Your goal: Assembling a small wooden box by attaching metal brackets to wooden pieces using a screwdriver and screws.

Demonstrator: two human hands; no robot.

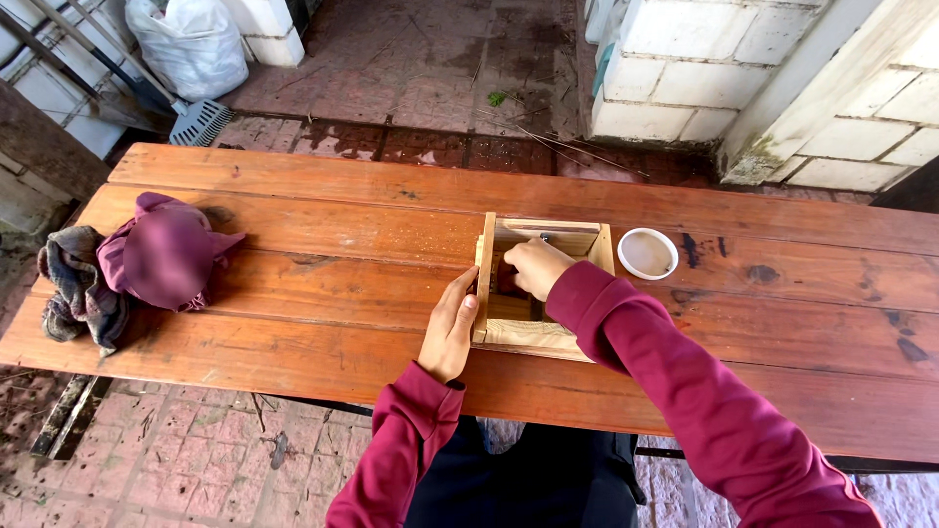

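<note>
We press our flat, open left hand point(449, 332) against the small wooden box point(533, 337), while our right hand point(537, 266), curled inside it, hides whatever it grips.

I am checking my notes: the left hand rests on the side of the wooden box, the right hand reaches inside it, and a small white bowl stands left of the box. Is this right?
Not quite. In the head view the small white bowl stands right of the wooden box, not left. The left hand on its side and the right hand inside are correct.
</note>
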